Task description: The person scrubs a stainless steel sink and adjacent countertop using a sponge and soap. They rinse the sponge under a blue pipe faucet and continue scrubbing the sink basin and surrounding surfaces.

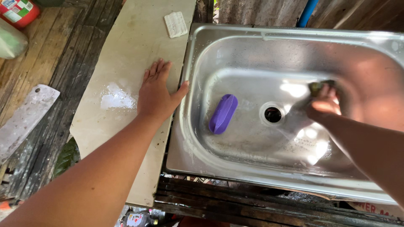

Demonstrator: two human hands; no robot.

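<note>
While the left hand (156,94) lay spread flat on the board (126,50), the right hand (326,105) pinched a dark scrubber (315,87) beyond the drain (273,114), nearer it than the purple brush (223,114).

A stainless steel sink (290,50) fills the right of the frame, its metal glossy, wet and streaked with pale soap film. Near its centre lies a smooth, matt purple plastic brush (223,113). At centre right, the right hand (326,105) presses a dark green, rough-looking scouring pad (315,86) to the steel. The left hand (158,94) rests flat on a cream, smooth, stone-like slab (126,46), stained and patchy white. At far left are weathered, rough, dark wooden planks (63,59) and a dull, scuffed metal cleaver blade (25,120).
</note>
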